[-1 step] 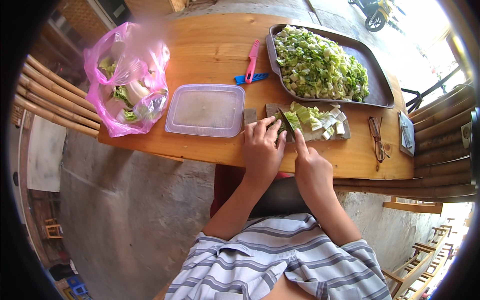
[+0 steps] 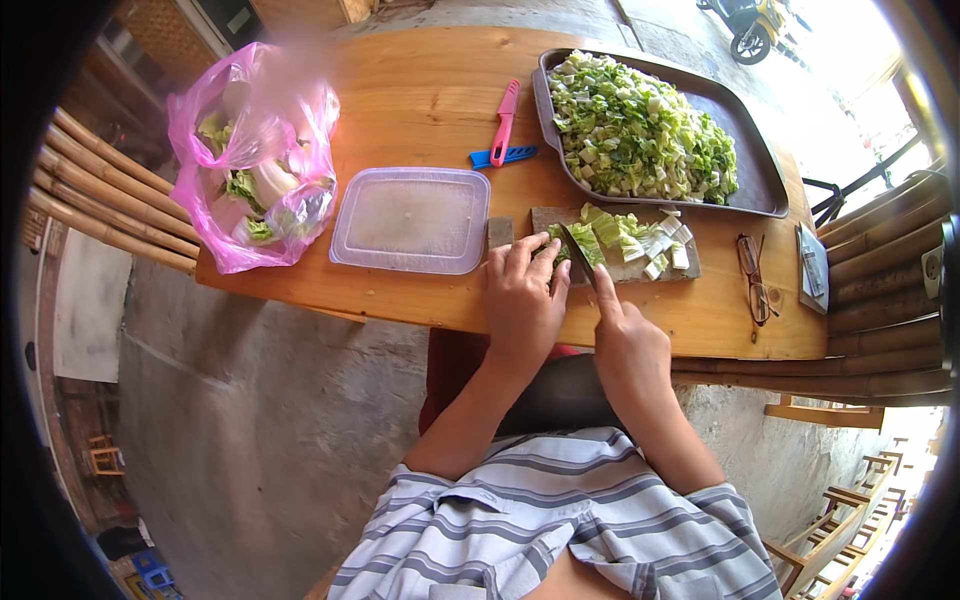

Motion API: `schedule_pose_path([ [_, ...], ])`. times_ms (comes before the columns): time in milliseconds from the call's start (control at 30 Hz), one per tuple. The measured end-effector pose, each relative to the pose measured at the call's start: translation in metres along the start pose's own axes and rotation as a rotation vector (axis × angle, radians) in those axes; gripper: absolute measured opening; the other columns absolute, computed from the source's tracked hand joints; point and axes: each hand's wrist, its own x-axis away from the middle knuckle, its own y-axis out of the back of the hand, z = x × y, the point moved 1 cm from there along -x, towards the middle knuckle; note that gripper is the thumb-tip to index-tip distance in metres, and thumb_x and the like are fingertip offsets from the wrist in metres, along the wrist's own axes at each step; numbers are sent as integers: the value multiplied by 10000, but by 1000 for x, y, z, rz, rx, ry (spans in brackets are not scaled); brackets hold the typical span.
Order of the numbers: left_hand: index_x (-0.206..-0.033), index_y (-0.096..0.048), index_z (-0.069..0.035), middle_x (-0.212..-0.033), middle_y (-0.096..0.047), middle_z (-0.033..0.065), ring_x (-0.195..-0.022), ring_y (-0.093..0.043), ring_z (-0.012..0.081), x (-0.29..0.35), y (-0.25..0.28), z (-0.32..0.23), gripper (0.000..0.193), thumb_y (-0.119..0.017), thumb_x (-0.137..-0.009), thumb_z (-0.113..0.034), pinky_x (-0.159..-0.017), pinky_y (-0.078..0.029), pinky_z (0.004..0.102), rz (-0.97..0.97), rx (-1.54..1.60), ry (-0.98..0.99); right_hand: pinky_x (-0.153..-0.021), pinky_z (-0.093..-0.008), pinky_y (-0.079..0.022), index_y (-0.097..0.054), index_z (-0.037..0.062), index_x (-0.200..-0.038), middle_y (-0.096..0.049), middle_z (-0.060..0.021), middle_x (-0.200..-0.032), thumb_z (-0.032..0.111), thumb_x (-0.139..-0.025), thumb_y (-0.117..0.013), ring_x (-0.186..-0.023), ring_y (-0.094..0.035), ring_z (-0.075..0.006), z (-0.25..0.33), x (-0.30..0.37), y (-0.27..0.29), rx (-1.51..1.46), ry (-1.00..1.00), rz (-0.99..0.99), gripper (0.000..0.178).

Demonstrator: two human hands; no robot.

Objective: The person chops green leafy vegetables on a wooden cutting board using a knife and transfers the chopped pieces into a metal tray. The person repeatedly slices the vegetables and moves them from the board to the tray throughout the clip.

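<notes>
A wooden cutting board (image 2: 622, 271) lies at the table's near edge with cut cabbage pieces (image 2: 660, 245) on its right part. My left hand (image 2: 525, 308) presses its bent fingers on leafy cabbage (image 2: 584, 237) at the board's left side; part of that cabbage is hidden under the fingers. Gripped in my right hand (image 2: 633, 345) is a dark-bladed knife (image 2: 576, 249), its blade slanting up and left across the leaves, close to my left fingertips. The index finger of my right hand reaches along the knife toward the blade.
Behind the board stands a dark tray (image 2: 758, 165) heaped with chopped cabbage (image 2: 640, 130). Left of my hands are a clear plastic box (image 2: 410, 220) and a pink bag (image 2: 210, 240) of cabbage. A pink knife (image 2: 505, 120) touches a blue sheath (image 2: 518, 156). Eyeglasses (image 2: 751, 270) lie at right.
My right hand and the knife handle have shifted slightly to the right and toward me. The left hand has stayed nearly where it was on the cabbage.
</notes>
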Motion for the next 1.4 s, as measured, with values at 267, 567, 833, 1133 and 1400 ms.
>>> schedule_pose_path([
  [267, -1172, -714, -74, -1221, -685, 68, -1090, -616, 280, -10, 4, -3, 306, -728, -888, -186, -975, -454, 397, 17, 128, -28, -633, -449, -524, -556, -5, -1379, -631, -236, -770, -76, -850, -559, -675, -647, -385, -33, 14, 15, -291, 70, -148, 533],
  [567, -1143, -713, -91, -1130, -699, 58, -1078, -600, 264, 2, 26, 5, 347, -784, -824, -205, -997, -410, 417, 106, 39, -65, -601, -441, -546, -510, 42, -1439, -668, -191, -825, -24, -873, -586, -668, -673, -348, -9, 13, 10, -287, 86, -149, 575],
  [833, -924, -707, -115, -940, -678, 11, -974, -598, 228, 1, 17, 2, 212, -820, -783, -226, -934, -392, 397, -7, -30, -40, -534, -429, -547, -483, 42, -1463, -663, -150, -783, 6, -870, -605, -601, -664, -311, -2, 13, 6, -226, 86, -171, 607],
  [1133, -884, -696, -122, -938, -677, 0, -978, -592, 220, 4, 18, -2, 194, -829, -766, -200, -941, -375, 403, 5, -9, -18, -526, -422, -543, -464, 43, -1478, -639, -143, -752, 7, -853, -612, -572, -647, -306, 0, 15, -6, -214, 88, -165, 643],
  [1400, -890, -703, -114, -954, -686, 2, -989, -595, 226, 4, 20, 1, 183, -824, -765, -174, -950, -377, 401, 23, 28, -39, -495, -379, -523, -451, 65, -1499, -565, -93, -718, 34, -825, -623, -530, -606, -252, 3, 10, -16, -56, 121, -112, 696],
])
